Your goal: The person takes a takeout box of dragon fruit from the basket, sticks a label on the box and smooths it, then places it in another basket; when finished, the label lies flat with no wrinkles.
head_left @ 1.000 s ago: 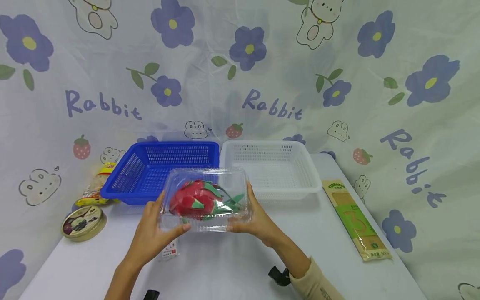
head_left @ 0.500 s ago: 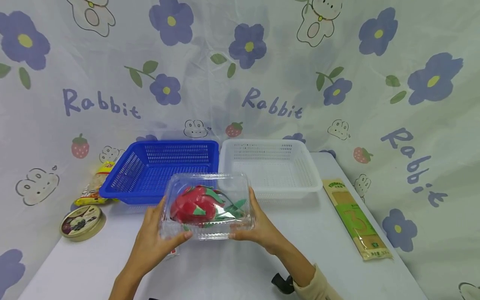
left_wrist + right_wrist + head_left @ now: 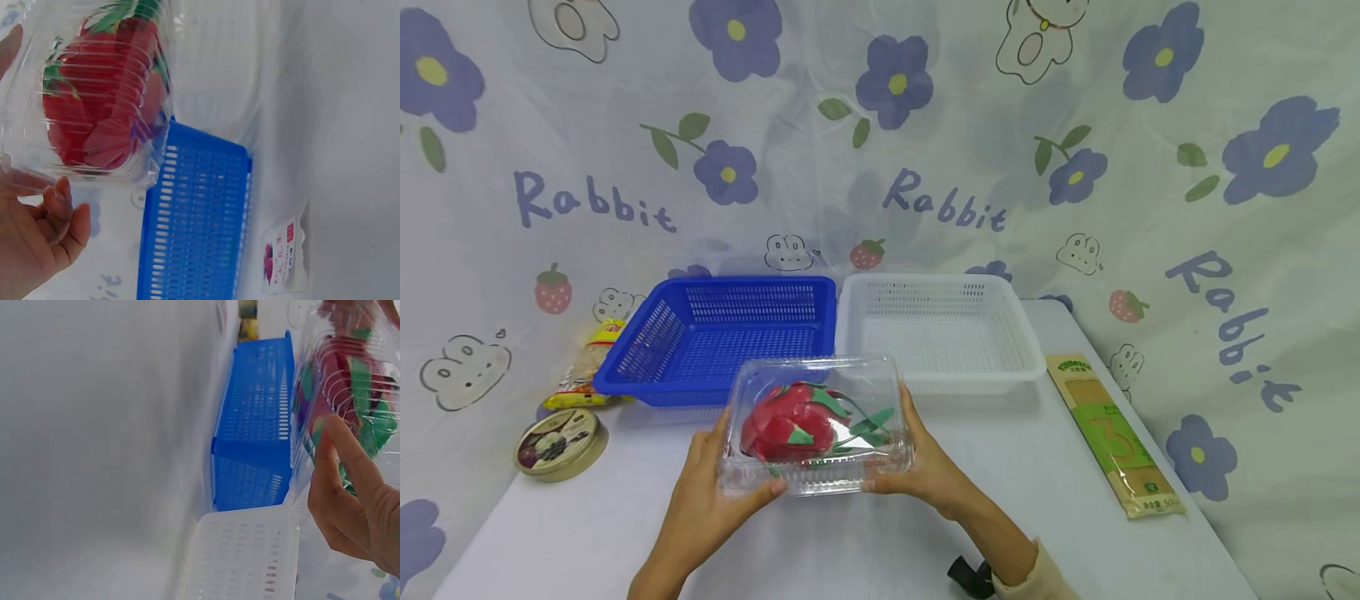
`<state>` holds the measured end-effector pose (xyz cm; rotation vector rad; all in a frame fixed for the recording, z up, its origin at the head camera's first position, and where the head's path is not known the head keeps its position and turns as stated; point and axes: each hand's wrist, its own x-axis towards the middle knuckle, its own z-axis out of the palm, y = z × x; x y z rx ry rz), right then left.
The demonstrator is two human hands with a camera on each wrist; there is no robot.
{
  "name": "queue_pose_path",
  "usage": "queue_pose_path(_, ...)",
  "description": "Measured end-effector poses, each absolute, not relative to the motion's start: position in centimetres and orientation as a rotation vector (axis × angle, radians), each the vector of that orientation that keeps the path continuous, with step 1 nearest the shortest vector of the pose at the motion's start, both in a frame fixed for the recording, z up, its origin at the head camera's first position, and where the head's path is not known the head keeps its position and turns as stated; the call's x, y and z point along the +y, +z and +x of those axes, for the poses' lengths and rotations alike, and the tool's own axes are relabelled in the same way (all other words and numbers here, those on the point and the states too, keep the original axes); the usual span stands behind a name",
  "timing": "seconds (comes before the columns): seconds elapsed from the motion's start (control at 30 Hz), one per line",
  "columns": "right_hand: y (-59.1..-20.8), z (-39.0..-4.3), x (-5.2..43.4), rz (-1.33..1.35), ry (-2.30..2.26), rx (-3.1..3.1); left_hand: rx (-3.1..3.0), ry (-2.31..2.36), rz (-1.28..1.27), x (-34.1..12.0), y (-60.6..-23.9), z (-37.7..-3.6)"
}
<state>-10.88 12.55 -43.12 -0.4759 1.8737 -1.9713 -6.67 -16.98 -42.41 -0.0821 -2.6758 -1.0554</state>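
In the head view a clear plastic clamshell box (image 3: 814, 477) is held up over the table by both hands. Inside lies a red dragon fruit (image 3: 793, 425) with green scales. My left hand (image 3: 703, 492) grips the left end, thumb along the front edge; the left wrist view shows other fingers (image 3: 59, 215) curled near a corner. At the right end, my right hand (image 3: 928, 475) grips the box, its thumb at the front edge. In the right wrist view its fingers (image 3: 353, 462) press against the ribbed side wall.
Behind the box stand a blue basket (image 3: 715, 396) and a white basket (image 3: 947, 385). A yellow snack bag (image 3: 583, 371) and a round tin (image 3: 561, 444) sit left, a noodle packet (image 3: 1112, 437) right. A small labelled packet (image 3: 284, 256) lies on the table.
Both hands have brought the box lower and nearer in the head view, still gripping its ends. The small packet has passed out of sight behind them. The head view has tilted slightly.
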Motion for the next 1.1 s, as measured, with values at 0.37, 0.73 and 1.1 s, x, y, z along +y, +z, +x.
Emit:
queue_pose_path(0.37, -44.0, -10.8, 13.2, -0.448, -1.917, 1.924, -2.722, -1.032, -0.069, -16.5, -42.7, -6.7)
queue_pose_path(0.73, -44.7, -11.0, 13.8, -0.449, -1.805, 1.997, -2.764, -1.016, -0.083, -16.1, -43.6, -6.8)
queue_pose_path(1.1, -45.4, -10.8, 14.6, -0.436, -1.712, 2.057, -2.810, -1.035, -0.082, -15.7, -44.0, -6.7)
